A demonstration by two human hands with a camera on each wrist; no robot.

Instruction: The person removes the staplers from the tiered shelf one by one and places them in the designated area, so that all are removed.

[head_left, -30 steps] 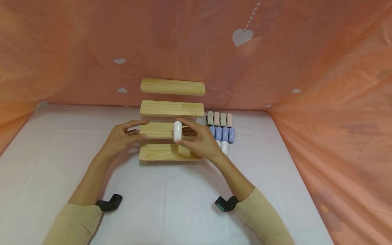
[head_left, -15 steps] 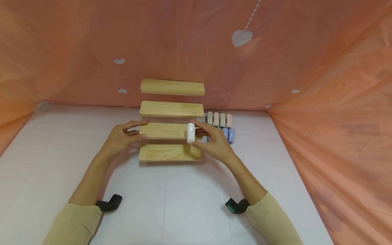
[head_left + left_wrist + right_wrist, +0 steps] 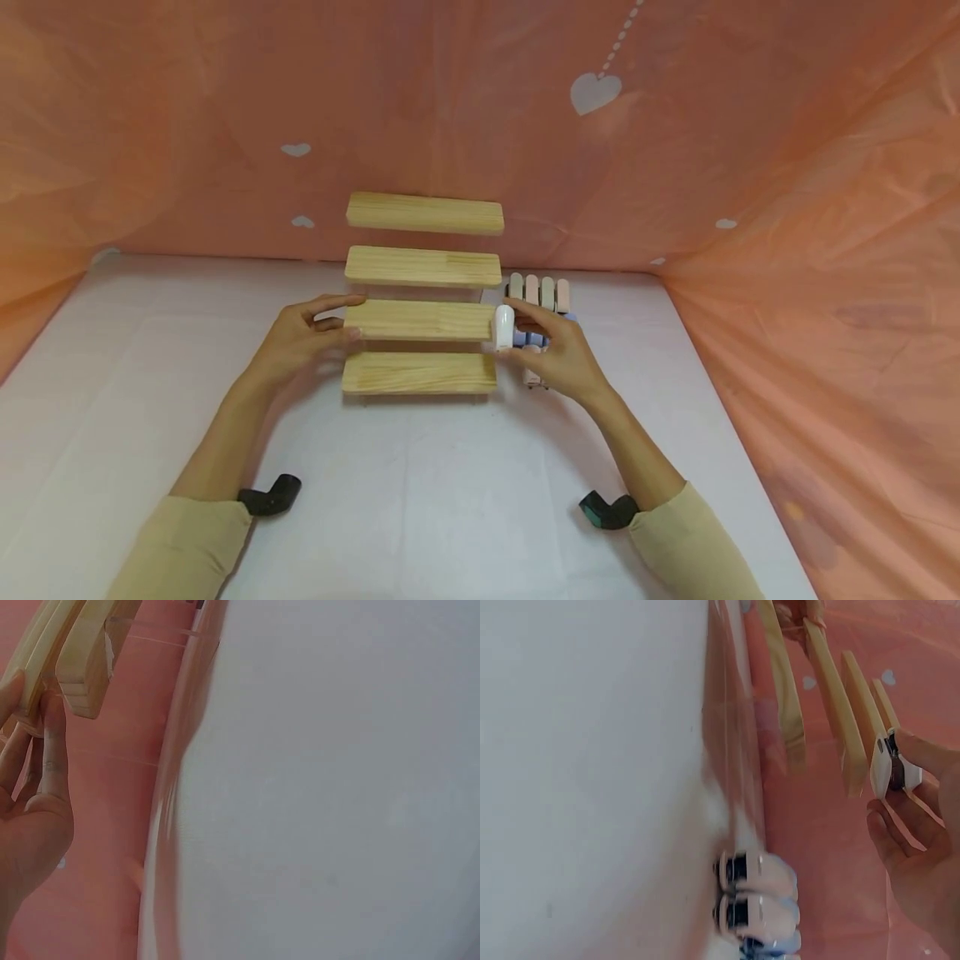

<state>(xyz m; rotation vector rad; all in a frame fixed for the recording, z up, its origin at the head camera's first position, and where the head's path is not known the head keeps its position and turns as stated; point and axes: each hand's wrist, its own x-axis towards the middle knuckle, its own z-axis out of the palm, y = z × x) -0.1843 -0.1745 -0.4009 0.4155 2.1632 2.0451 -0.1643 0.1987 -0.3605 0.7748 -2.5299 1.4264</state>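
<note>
My left hand (image 3: 303, 337) pinches the left end of the third wooden shelf (image 3: 420, 321), counted from the top; the left wrist view shows fingers (image 3: 54, 750) at the board's end. That shelf is one of several pale tiers, stepped one above another. Between thumb and fingers, my right hand (image 3: 566, 354) holds a small glossy white stapler-like object (image 3: 504, 327), just off the right end of that tier. From the right wrist, a dark middle shows between the object's white sides (image 3: 882, 765). Its exact kind is unclear.
Right of the shelves stand rows of similar small pieces: green and pink ones (image 3: 548, 292) at the back, blue ones (image 3: 534, 339) partly behind my right hand, pale ones (image 3: 532, 367) in front. Clear strips (image 3: 154, 634) join the tiers. A pink curtain (image 3: 420, 100) hangs behind.
My right hand has moved steadily right with the white object, from in front of the third shelf to just past its right end. My left hand stays at the shelf's left end.
</note>
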